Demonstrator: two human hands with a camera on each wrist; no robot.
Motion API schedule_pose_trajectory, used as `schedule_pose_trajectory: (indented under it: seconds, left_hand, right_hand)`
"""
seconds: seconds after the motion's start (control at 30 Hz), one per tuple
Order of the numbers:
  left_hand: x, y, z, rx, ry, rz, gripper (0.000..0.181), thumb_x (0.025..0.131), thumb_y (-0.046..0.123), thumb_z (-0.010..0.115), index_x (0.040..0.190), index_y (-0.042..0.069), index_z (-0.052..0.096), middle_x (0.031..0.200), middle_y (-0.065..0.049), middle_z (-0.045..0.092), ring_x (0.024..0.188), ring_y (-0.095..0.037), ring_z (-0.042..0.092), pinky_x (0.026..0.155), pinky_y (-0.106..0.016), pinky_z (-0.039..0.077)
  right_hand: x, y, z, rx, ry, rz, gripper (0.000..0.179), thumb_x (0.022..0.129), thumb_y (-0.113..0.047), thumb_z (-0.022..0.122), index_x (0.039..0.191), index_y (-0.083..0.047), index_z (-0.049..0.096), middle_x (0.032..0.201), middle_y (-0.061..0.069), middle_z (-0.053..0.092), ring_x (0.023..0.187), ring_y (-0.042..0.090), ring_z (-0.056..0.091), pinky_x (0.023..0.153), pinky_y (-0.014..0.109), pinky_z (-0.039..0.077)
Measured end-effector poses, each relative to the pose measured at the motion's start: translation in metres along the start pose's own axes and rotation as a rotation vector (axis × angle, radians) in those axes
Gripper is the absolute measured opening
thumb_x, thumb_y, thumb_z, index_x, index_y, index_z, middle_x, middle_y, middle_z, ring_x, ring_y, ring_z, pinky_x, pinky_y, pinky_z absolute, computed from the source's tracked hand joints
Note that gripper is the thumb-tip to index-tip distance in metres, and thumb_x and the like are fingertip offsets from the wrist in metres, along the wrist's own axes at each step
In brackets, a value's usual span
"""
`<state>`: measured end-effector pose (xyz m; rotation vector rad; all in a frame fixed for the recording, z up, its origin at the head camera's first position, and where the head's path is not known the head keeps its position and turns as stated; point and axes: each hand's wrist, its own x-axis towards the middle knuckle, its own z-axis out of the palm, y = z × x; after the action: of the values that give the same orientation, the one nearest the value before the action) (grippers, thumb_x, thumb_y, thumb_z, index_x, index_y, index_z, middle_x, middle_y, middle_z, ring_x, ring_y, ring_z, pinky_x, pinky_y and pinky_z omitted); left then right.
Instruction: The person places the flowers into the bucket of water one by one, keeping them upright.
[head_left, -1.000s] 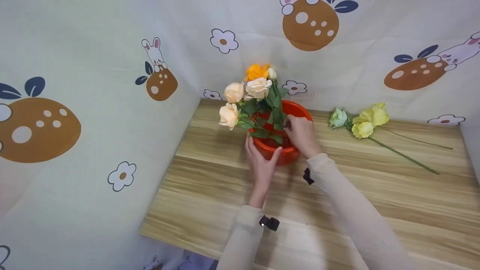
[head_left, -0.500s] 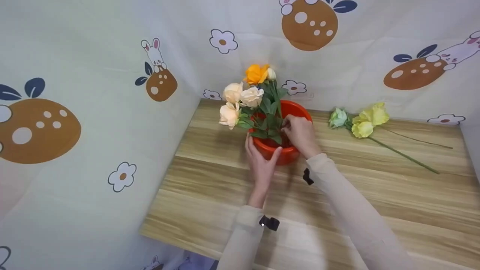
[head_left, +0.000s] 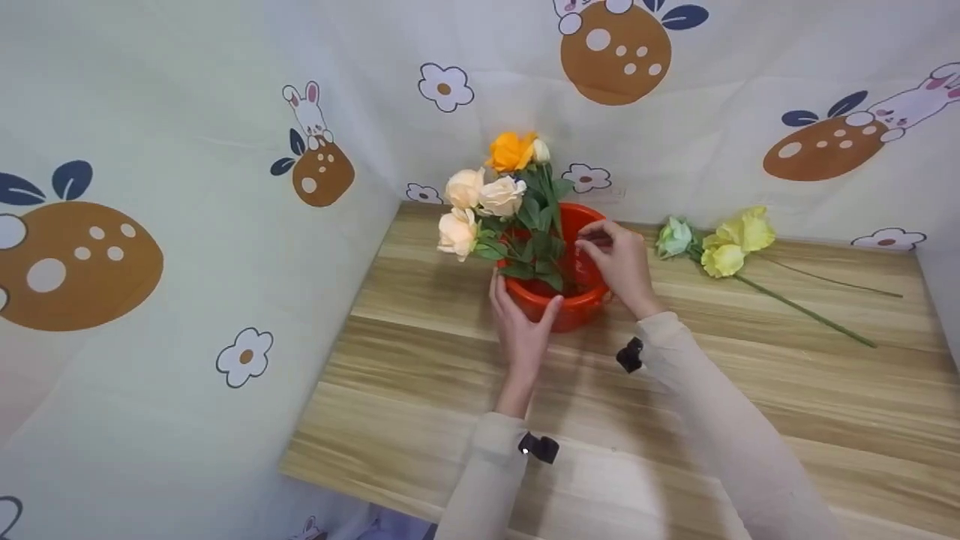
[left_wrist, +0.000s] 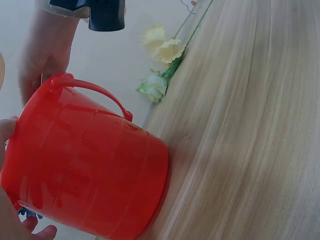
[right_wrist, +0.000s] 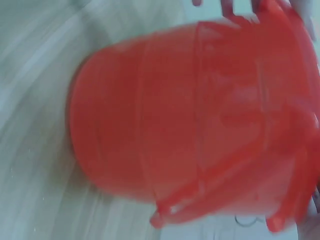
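Note:
A red plastic bucket stands on the table with artificial flowers in it: peach roses, an orange rose and a cream bud on leafy green stems. My left hand holds the bucket's near left side, thumb and fingers spread round the wall just under the rim. My right hand hovers over the right rim, fingers bent toward the thumb, with nothing showing between them and the stems a little to its left. In the right wrist view the bucket is blurred.
A pale green rose and yellow flowers lie on the table right of the bucket, stems stretching right. Patterned cloth walls rise behind and to the left. The wooden table's left edge runs beside the cloth.
My right hand has let go of a stem and drawn back to the right. The white-peach rose has shifted left and down. My left hand has stayed on the bucket.

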<state>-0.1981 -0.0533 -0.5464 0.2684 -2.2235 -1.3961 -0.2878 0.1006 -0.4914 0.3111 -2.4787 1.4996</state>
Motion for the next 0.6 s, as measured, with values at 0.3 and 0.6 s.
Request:
schedule_pose_trajectory:
  seconds: [0.3, 0.6]
  left_hand:
    - [0.0, 0.001, 0.001, -0.022, 0.0, -0.001, 0.1, 0.077, 0.033, 0.086, 0.152, 0.001, 0.028, 0.159, -0.019, 0.031, 0.147, -0.031, 0.033, 0.122, -0.046, 0.03]
    - [-0.001, 0.0, 0.001, -0.037, -0.008, -0.019, 0.1, 0.077, 0.033, 0.085, 0.153, 0.002, 0.027, 0.16, -0.013, 0.029, 0.149, -0.029, 0.03, 0.122, -0.046, 0.029]
  right_hand:
    - [-0.001, 0.031, -0.045, -0.027, 0.142, 0.009, 0.023, 0.089, -0.015, 0.074, 0.104, 0.002, 0.072, 0.102, 0.016, 0.075, 0.089, 0.016, 0.072, 0.079, 0.011, 0.054]
    - [-0.012, 0.07, -0.095, -0.095, 0.228, 0.157, 0.03, 0.093, -0.027, 0.07, 0.11, -0.003, 0.072, 0.109, 0.016, 0.074, 0.082, -0.017, 0.055, 0.073, 0.004, 0.045]
